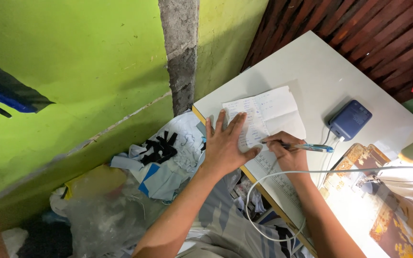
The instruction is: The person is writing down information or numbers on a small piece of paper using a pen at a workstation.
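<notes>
A sheet of paper (264, 117) is lying on the table (311, 67), with the left hand (223, 145) pressing flat on its near-left edge and the right hand (288, 153) resting just beside it, holding a pen (307, 147) over the sheet. A small box-shaped device (350, 119) is sitting to the right of the paper, its cable (264, 181) trailing off the table's front edge. A heap of fabric scraps (161, 155) is lying on the floor left of the table, against the wall (72, 62).

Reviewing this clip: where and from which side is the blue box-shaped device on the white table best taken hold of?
Grip the blue device across its two long sides, coming down from above with fingers spread. It lies flat on the white table, top face up. A white cable leaves its near end, so keep the fingers off that end. Neither hand touches it.
</notes>
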